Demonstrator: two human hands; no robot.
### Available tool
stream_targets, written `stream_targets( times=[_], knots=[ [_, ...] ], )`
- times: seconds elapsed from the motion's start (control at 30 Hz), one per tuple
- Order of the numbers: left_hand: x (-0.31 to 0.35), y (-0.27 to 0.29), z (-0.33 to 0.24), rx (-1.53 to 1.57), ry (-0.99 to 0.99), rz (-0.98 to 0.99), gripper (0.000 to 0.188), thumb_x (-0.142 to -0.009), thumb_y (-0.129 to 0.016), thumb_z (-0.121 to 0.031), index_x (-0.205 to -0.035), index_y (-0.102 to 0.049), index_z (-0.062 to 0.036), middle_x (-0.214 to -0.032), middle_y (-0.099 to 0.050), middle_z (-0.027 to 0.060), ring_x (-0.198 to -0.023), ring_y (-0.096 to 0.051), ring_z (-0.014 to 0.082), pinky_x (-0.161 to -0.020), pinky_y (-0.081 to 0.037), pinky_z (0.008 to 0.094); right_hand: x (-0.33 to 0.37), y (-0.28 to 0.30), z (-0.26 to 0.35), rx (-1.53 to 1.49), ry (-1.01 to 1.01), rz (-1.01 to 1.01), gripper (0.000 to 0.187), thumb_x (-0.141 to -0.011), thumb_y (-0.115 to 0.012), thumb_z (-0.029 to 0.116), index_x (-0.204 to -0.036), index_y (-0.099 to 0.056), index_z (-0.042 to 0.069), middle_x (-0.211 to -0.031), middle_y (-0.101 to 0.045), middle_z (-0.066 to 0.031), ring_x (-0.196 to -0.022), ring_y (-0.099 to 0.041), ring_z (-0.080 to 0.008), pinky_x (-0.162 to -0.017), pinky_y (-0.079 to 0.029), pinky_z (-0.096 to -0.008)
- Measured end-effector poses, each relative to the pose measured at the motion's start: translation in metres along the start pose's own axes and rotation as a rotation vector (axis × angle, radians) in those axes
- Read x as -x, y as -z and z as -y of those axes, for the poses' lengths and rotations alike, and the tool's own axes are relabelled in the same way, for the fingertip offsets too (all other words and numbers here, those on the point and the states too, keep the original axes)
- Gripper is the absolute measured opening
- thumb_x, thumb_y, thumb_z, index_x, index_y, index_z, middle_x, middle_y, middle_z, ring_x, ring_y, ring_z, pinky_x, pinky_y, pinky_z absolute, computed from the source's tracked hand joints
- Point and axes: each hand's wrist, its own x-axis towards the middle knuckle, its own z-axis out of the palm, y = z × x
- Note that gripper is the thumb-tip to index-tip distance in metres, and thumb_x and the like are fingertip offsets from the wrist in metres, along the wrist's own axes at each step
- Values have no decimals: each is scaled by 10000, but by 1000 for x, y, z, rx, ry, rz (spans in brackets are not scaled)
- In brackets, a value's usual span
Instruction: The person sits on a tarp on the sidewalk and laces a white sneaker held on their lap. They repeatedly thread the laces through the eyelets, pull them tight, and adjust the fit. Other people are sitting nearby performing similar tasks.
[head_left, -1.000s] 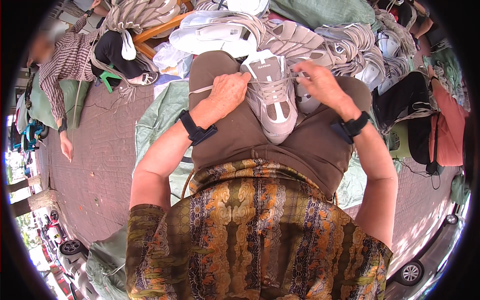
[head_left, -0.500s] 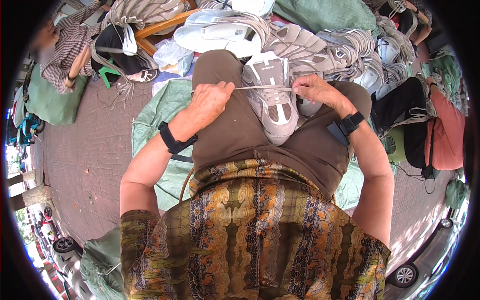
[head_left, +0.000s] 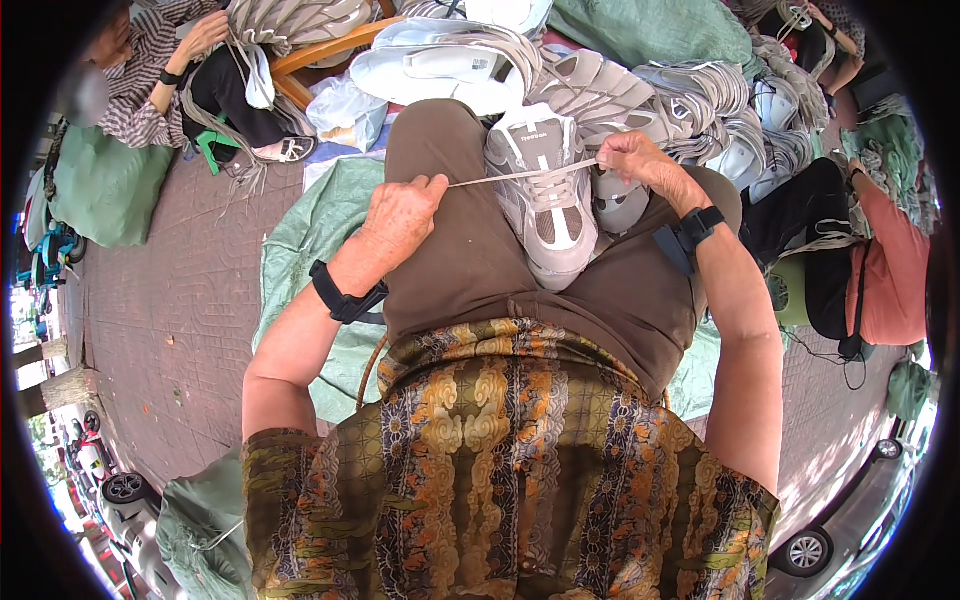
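A grey and white sneaker upper (head_left: pixel 560 250) lies between my thighs, its toe toward my body and its tongue pointing away. Its beige shoelace (head_left: pixel 510 176) is stretched taut across the eyelets. My left hand (head_left: pixel 398 220), out over my left thigh, pinches one end of the lace. On the other side, my right hand (head_left: pixel 642 165) holds the lace closer to the shoe, thumb against fingers. Beside the sneaker, under my right hand, a second grey shoe (head_left: pixel 618 205) is partly hidden.
Stacked shoe uppers (head_left: pixel 600 85) are heaped just beyond my knees. Green sheeting (head_left: pixel 300 240) lies beneath me on the paved ground (head_left: pixel 180 310). A striped-sleeved person (head_left: pixel 150 90) sits far left; another in a coral top (head_left: pixel 893 265) sits at right.
My left hand has drawn outward and nearer to me with the lace. My right hand has risen slightly away from me. The person at far left has shifted an arm.
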Motion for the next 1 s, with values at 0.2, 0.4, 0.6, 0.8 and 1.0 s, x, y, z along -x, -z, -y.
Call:
stream_targets(
  times=[0.2,0.4,0.6,0.8,1.0],
  knots=[
    [8,2,2,8,41,20,161,-748,-526,26,-880,-477,-53,-704,-531,117,-620,-585,337,-540,-461,442,-1,3,-8,3,53,6,238,-844,-633,260,-729,-597,55,-614,-482,41,-534,-434,-47,-473,-382,-205],
    [-13,24,-13,228,39,-259,254,-787,-536,-22,-1034,-558,-78,-872,-596,118,-703,-608,324,-627,-497,395,4,4,9,50,49,-53,250,-855,-628,286,-753,-594,60,-597,-463,48,-523,-402,-48,-474,-350,-216],
    [-56,-22,-52,648,2,-103,179,-818,-519,-106,-960,-621,-73,-839,-625,163,-771,-603,351,-672,-480,447,-10,-5,28,60,92,-144,249,-857,-627,274,-730,-589,64,-571,-443,51,-515,-382,-44,-466,-315,-213],
    [-86,-44,-63,391,63,22,132,-806,-540,-104,-904,-594,-35,-703,-611,197,-712,-616,372,-650,-487,470,-11,-5,10,48,160,-157,243,-857,-626,274,-732,-590,68,-573,-444,52,-522,-382,-46,-475,-326,-215],
    [-95,-47,-59,393,70,138,113,-799,-552,-117,-874,-587,-39,-711,-615,194,-716,-615,380,-662,-480,482,-18,-9,-1,89,87,-217,243,-866,-608,264,-728,-581,66,-593,-454,53,-544,-396,-52,-492,-352,-223]
  ],
)
